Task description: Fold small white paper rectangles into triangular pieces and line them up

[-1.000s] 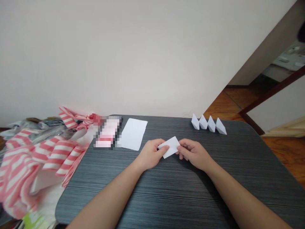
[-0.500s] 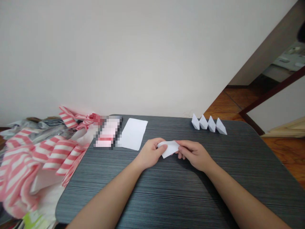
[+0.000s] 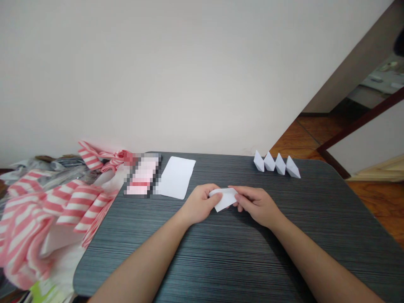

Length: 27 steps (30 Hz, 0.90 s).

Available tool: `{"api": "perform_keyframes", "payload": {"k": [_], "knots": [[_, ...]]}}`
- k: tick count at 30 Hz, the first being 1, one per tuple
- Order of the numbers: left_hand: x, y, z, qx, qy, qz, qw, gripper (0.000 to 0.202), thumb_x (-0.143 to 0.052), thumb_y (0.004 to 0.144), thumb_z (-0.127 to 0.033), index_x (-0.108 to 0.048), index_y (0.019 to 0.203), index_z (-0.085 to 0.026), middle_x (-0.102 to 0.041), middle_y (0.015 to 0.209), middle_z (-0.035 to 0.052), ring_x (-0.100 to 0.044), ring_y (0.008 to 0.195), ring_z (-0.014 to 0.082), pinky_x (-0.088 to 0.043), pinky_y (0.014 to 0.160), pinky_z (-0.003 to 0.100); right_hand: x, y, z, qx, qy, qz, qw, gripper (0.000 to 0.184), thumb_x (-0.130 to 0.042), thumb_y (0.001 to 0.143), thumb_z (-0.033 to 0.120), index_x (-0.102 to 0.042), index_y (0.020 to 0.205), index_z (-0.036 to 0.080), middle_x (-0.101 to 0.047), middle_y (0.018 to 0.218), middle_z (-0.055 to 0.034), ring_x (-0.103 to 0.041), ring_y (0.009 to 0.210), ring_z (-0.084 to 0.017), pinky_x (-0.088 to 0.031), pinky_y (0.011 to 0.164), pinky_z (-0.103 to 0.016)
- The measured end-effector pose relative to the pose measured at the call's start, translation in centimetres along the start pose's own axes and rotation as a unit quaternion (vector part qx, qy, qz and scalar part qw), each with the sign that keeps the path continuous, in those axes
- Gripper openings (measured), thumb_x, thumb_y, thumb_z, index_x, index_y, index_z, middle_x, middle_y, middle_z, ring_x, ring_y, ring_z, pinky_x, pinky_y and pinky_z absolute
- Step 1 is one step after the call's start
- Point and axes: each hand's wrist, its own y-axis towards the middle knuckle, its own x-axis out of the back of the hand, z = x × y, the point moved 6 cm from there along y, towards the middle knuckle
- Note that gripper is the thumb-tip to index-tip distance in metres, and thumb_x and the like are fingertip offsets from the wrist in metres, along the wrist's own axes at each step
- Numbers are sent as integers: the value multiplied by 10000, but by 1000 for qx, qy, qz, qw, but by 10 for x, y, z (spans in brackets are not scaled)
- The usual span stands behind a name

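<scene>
Left hand (image 3: 199, 205) and right hand (image 3: 259, 206) pinch one folded paper (image 3: 225, 199), fingers (image 3: 214, 199) closed; four paper shapes (image 3: 280, 165) at its two o'clock, one white rectangle (image 3: 177, 177) at ten.

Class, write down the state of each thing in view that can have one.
Small white paper piece: folded, being held
Left hand: gripping the paper's left end
Right hand: pinching the paper's right end
White rectangular paper: lying flat
Four pointed white paper shapes: folded, standing in a row
Pink-and-white striped cloth: rumpled
Pixelated pink rectangle: state unclear
</scene>
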Motion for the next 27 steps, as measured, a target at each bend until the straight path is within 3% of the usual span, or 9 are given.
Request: {"api": "perform_keyframes", "payload": {"k": [5, 13, 15, 20, 24, 27], "knots": [[0, -1, 1, 18, -9, 2, 1000, 249, -487, 824, -337, -618, 775, -131, -600, 681, 16, -504, 612, 123, -368, 545, 211, -1, 0, -2, -12, -21, -3, 1000, 368, -482, 883, 264, -543, 1241, 201, -660, 683, -5, -592, 505, -118, -471, 514, -230], [1, 2, 5, 4, -37, 0, 999, 227, -476, 836, -295, -637, 839, -134, -631, 745, 31, -540, 663, 130, -394, 596, 220, -1, -1, 17, 109, -85, 33, 990, 325, -422, 916, 223, -621, 1173, 230, -616, 718, -20, -574, 611, -128, -464, 649, -272], [1, 2, 5, 3, -33, 1, 999, 232, -474, 840, -304, -631, 845, -133, -624, 739, 26, -532, 654, 126, -389, 586, 217, -1, -1, 16, 95, -88, 30, 991, 313, -442, 911, 238, -620, 1168, 223, -626, 724, -22, -573, 593, -127, -464, 625, -267], [0, -1, -2, -17, 45, 16, 999, 241, -473, 839, -315, -607, 755, -133, -563, 668, 0, -482, 609, 112, -343, 538, 206, 0, 1, 8, -16, -64, 12, 998, 242, -466, 902, 273, -621, 1068, 190, -644, 640, 5, -585, 482, -115, -453, 508, -224], [-2, -2, -5, -29, 74, 26, 996, 250, -456, 847, -315, -603, 753, -136, -560, 671, -4, -476, 609, 109, -332, 538, 206, -1, 4, 11, -19, -82, 10, 996, 178, -479, 892, 266, -629, 851, 180, -629, 580, 15, -591, 469, -112, -441, 501, -214], [-2, -1, -3, -25, 76, 25, 996, 250, -458, 846, -322, -599, 753, -136, -551, 667, -7, -469, 604, 106, -325, 531, 204, -2, 3, 9, -22, -83, 8, 996, 181, -468, 899, 254, -621, 960, 179, -631, 576, 23, -591, 465, -109, -441, 498, -210]]}}
